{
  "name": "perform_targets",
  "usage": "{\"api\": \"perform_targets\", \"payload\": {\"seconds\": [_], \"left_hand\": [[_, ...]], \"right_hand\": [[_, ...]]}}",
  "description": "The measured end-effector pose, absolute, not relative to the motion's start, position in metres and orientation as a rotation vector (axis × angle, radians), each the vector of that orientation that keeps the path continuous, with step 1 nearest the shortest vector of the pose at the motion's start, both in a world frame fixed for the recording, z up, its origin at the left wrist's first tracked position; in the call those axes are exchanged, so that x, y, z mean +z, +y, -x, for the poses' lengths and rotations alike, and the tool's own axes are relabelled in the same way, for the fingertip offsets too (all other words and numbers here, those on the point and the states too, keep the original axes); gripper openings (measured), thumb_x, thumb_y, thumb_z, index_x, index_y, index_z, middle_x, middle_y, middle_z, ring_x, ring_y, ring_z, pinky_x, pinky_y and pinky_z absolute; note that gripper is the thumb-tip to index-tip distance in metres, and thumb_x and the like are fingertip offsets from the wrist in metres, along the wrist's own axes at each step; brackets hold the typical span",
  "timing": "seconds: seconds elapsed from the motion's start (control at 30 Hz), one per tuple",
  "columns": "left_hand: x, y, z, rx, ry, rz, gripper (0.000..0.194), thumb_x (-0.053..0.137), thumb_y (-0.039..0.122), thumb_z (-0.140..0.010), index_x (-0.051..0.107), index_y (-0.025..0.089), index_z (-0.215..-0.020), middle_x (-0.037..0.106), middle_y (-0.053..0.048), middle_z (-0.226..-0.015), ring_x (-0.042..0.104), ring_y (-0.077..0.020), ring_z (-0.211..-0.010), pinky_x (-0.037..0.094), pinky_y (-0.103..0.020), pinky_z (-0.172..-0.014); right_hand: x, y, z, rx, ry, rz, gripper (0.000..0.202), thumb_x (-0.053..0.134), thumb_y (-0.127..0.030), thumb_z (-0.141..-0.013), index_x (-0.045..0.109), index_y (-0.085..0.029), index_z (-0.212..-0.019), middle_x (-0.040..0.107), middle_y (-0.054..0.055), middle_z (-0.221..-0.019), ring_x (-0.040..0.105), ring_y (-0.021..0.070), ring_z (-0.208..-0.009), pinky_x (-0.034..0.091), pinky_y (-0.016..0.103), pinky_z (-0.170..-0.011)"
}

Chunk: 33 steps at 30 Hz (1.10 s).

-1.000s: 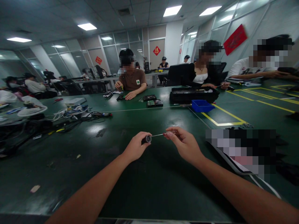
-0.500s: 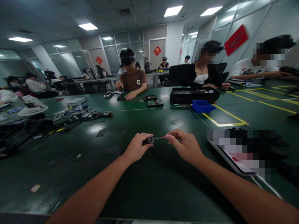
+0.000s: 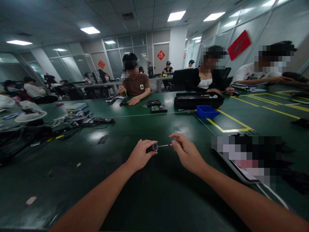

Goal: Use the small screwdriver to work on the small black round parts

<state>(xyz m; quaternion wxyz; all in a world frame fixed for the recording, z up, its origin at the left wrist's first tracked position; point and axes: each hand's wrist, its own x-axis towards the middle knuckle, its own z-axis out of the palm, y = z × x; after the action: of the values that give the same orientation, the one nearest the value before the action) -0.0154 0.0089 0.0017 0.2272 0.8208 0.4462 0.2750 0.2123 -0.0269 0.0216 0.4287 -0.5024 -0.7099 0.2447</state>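
My left hand (image 3: 141, 155) is closed around a short black cylinder (image 3: 154, 147) whose round, silvery-rimmed end faces me; its exact kind I cannot make out. From the right, my right hand (image 3: 187, 151) grips a thin screwdriver (image 3: 170, 145) by its small red handle, the index finger lifted off it. The bright shaft points left, and its tip meets the rim of the cylinder or ends just beside it. Both hands are held above the green table (image 3: 145, 199).
A blue bin (image 3: 208, 111) stands beside a long black case (image 3: 199, 101) ahead. Circuit-board units (image 3: 159, 109) lie mid-table, tangled cables (image 3: 79, 120) to the left. A pale flat device (image 3: 241, 170) with a white cord lies right. Co-workers sit opposite.
My right index finger has lifted and straightened away from the screwdriver handle. The cylinder stays in my left hand. The whole view has shifted slightly.
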Motion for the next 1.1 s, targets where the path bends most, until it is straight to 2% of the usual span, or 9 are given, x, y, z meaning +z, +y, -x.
{"api": "perform_targets", "payload": {"seconds": [0.07, 0.17, 0.23, 0.4, 0.5, 0.6, 0.73, 0.87, 1.1], "left_hand": [[0.002, 0.009, 0.016, 0.764, 1.228, -2.26, 0.04, 0.069, 0.024, -0.087, 0.063, 0.028, -0.126, 0.064, -0.005, -0.125, 0.055, -0.0257, -0.118, 0.033, -0.052, -0.112], [0.002, 0.009, 0.016, 0.781, 1.214, -2.246, 0.039, 0.069, 0.022, -0.087, 0.064, 0.026, -0.125, 0.064, -0.005, -0.124, 0.056, -0.0243, -0.117, 0.041, -0.044, -0.106], [0.002, 0.009, 0.016, 0.795, 1.206, -2.232, 0.039, 0.069, 0.021, -0.086, 0.064, 0.026, -0.124, 0.064, -0.005, -0.124, 0.057, -0.0231, -0.117, 0.042, -0.041, -0.105], [0.003, 0.009, 0.016, 0.784, 1.231, -2.251, 0.039, 0.068, 0.024, -0.087, 0.063, 0.026, -0.126, 0.064, -0.005, -0.125, 0.056, -0.0238, -0.118, 0.042, -0.041, -0.104], [0.004, 0.008, 0.015, 0.814, 1.214, -2.301, 0.041, 0.067, 0.027, -0.089, 0.061, 0.026, -0.129, 0.062, -0.006, -0.127, 0.054, -0.0235, -0.12, 0.041, -0.041, -0.106], [0.005, 0.009, 0.015, 0.803, 1.216, -2.375, 0.041, 0.066, 0.027, -0.09, 0.059, 0.028, -0.131, 0.062, -0.005, -0.129, 0.053, -0.0235, -0.123, 0.032, -0.047, -0.114], [0.003, 0.012, 0.016, 0.719, 1.257, -2.375, 0.041, 0.065, 0.029, -0.09, 0.059, 0.028, -0.131, 0.062, -0.006, -0.129, 0.052, -0.0249, -0.123, 0.024, -0.054, -0.117], [0.001, 0.013, 0.016, 0.701, 1.307, -2.335, 0.041, 0.066, 0.03, -0.089, 0.06, 0.027, -0.129, 0.062, -0.006, -0.128, 0.053, -0.0261, -0.122, 0.028, -0.053, -0.115], [0.004, 0.01, 0.016, 0.662, 1.299, -2.339, 0.04, 0.067, 0.027, -0.088, 0.061, 0.027, -0.129, 0.064, -0.006, -0.123, 0.055, -0.0262, -0.115, 0.032, -0.049, -0.111]], "right_hand": [[0.022, -0.028, -0.212, 0.629, -1.801, 1.207, 0.023, 0.043, -0.034, -0.099, 0.058, -0.023, -0.113, 0.065, 0.001, -0.084, 0.063, 0.0184, -0.075, 0.046, 0.031, -0.065], [0.022, -0.029, -0.212, 0.644, -1.855, 1.244, 0.03, 0.037, -0.039, -0.102, 0.062, -0.023, -0.098, 0.062, 0.0, -0.074, 0.06, 0.0179, -0.067, 0.043, 0.031, -0.061], [0.021, -0.029, -0.211, 0.648, -1.793, 1.262, 0.028, 0.038, -0.039, -0.101, 0.062, -0.023, -0.1, 0.063, 0.0, -0.076, 0.06, 0.0179, -0.067, 0.045, 0.031, -0.062], [0.016, -0.022, -0.207, 0.821, -1.515, 1.184, 0.023, 0.058, -0.042, -0.091, 0.062, -0.021, -0.098, 0.069, 0.004, -0.085, 0.065, 0.0198, -0.077, 0.052, 0.034, -0.071], [0.012, -0.014, -0.208, 1.001, -1.271, 1.094, 0.029, 0.059, -0.048, -0.089, 0.063, -0.02, -0.095, 0.069, 0.006, -0.085, 0.066, 0.0201, -0.077, 0.055, 0.038, -0.077], [0.008, -0.005, -0.212, 1.262, -1.021, 1.068, 0.03, 0.057, -0.049, -0.089, 0.06, -0.02, -0.085, 0.064, 0.005, -0.073, 0.064, 0.0188, -0.066, 0.059, 0.041, -0.074], [0.002, 0.0, -0.216, 1.145, -0.991, 1.104, 0.029, 0.06, -0.05, -0.087, 0.059, -0.021, -0.085, 0.062, 0.004, -0.076, 0.062, 0.0178, -0.067, 0.06, 0.039, -0.071], [0.001, -0.003, -0.214, 0.991, -1.156, 1.152, 0.034, 0.055, -0.055, -0.089, 0.06, -0.021, -0.091, 0.064, 0.006, -0.083, 0.064, 0.0189, -0.074, 0.058, 0.036, -0.068], [0.009, -0.012, -0.212, 0.826, -1.394, 1.136, 0.031, 0.049, -0.05, -0.095, 0.06, -0.02, -0.094, 0.065, 0.004, -0.082, 0.064, 0.018, -0.074, 0.053, 0.034, -0.072]]}}
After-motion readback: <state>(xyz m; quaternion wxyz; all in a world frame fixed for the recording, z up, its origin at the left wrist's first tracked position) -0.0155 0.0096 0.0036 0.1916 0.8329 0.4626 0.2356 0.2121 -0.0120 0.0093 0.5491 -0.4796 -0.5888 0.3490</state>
